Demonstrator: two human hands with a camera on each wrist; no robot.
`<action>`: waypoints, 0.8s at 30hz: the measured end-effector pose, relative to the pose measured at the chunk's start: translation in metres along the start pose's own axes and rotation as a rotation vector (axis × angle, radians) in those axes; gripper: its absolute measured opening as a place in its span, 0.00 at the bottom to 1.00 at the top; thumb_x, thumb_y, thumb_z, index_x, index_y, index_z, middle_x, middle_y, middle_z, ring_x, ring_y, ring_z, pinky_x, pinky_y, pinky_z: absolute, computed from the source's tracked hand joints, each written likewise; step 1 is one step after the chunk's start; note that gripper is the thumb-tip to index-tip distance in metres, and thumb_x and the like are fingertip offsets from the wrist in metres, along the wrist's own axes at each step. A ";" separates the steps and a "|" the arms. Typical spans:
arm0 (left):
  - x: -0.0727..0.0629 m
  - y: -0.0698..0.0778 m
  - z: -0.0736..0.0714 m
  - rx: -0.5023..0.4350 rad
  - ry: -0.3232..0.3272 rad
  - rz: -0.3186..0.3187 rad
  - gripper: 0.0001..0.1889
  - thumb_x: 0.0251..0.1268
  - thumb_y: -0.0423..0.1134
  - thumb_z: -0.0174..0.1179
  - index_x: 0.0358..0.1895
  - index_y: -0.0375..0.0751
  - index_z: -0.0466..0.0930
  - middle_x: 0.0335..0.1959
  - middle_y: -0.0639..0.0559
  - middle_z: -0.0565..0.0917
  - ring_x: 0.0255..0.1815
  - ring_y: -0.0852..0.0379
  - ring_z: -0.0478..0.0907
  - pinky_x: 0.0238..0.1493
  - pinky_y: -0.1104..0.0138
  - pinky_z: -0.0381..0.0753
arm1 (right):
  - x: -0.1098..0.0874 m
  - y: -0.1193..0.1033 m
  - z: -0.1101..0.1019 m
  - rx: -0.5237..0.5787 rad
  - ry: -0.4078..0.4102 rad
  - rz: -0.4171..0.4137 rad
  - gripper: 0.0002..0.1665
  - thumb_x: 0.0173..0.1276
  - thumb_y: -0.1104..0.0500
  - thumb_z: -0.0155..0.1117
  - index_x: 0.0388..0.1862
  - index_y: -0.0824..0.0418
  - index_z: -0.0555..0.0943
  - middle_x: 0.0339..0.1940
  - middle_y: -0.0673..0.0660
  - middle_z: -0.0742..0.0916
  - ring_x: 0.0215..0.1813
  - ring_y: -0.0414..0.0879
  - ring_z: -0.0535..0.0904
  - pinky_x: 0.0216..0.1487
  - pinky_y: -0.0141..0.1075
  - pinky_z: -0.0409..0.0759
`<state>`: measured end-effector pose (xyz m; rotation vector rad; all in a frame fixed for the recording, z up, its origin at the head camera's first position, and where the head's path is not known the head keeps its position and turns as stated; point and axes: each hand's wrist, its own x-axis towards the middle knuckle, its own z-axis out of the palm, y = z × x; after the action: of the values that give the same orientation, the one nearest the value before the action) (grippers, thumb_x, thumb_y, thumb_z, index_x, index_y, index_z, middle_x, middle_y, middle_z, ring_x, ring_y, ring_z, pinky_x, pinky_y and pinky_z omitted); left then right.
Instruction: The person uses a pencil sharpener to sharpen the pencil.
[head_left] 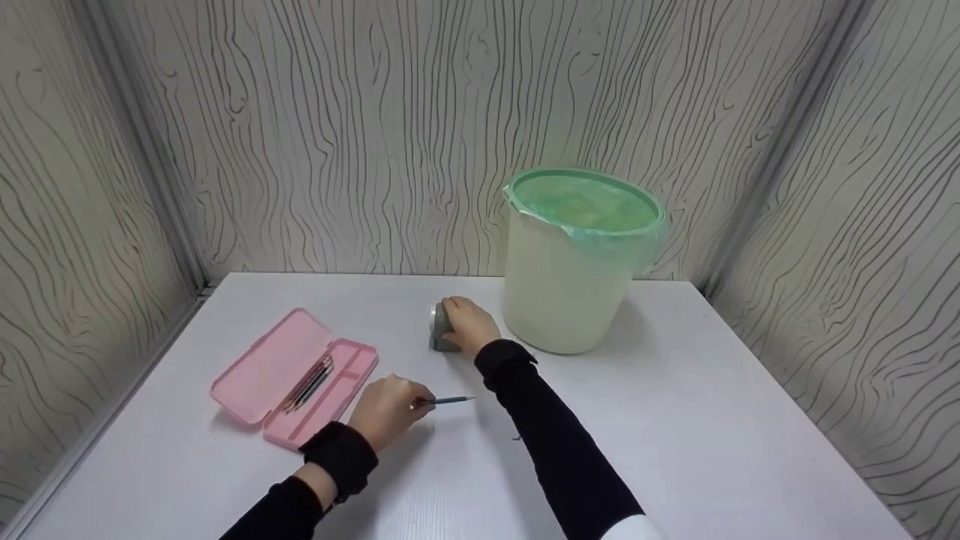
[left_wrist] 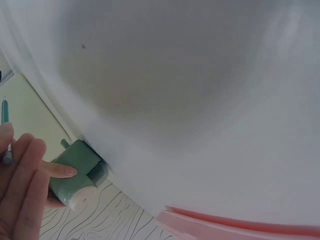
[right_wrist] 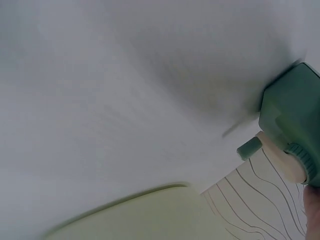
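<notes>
The left hand (head_left: 390, 409) pinches a pencil (head_left: 451, 400) between its fingers, tip pointing rightward as I see it. The right hand's (head_left: 471, 326) fingers grip the green crank sharpener (head_left: 442, 337), upon the surface (head_left: 712, 420) near the bin (head_left: 562, 292). The pink case (head_left: 270, 367) lies open left of the left hand, pencils (head_left: 309, 384) inside.
</notes>
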<state>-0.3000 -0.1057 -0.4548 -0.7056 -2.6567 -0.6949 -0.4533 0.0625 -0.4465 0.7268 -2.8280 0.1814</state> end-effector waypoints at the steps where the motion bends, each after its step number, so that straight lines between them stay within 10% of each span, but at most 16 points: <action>1: 0.000 0.000 0.000 -0.008 -0.001 0.003 0.02 0.57 0.32 0.74 0.34 0.40 0.93 0.29 0.50 0.92 0.30 0.58 0.88 0.36 0.65 0.88 | -0.001 0.000 -0.001 0.001 -0.009 -0.002 0.35 0.67 0.58 0.74 0.70 0.66 0.73 0.67 0.63 0.82 0.71 0.54 0.78 0.73 0.43 0.76; 12: -0.005 -0.006 -0.002 -0.038 0.018 -0.012 0.02 0.59 0.32 0.73 0.34 0.41 0.93 0.29 0.50 0.92 0.30 0.60 0.88 0.37 0.64 0.88 | -0.018 0.010 -0.019 0.088 -0.083 -0.023 0.35 0.65 0.59 0.76 0.69 0.64 0.74 0.69 0.63 0.81 0.71 0.56 0.78 0.72 0.47 0.77; 24: -0.006 -0.008 -0.005 -0.082 0.018 -0.035 0.04 0.60 0.33 0.73 0.37 0.41 0.93 0.32 0.50 0.93 0.33 0.57 0.90 0.40 0.62 0.89 | -0.083 0.035 -0.041 0.107 -0.030 -0.163 0.35 0.61 0.58 0.79 0.64 0.67 0.77 0.63 0.65 0.84 0.66 0.59 0.80 0.67 0.49 0.80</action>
<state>-0.2983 -0.1165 -0.4562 -0.6724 -2.6428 -0.8205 -0.3919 0.1386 -0.4286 0.9871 -2.7878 0.2991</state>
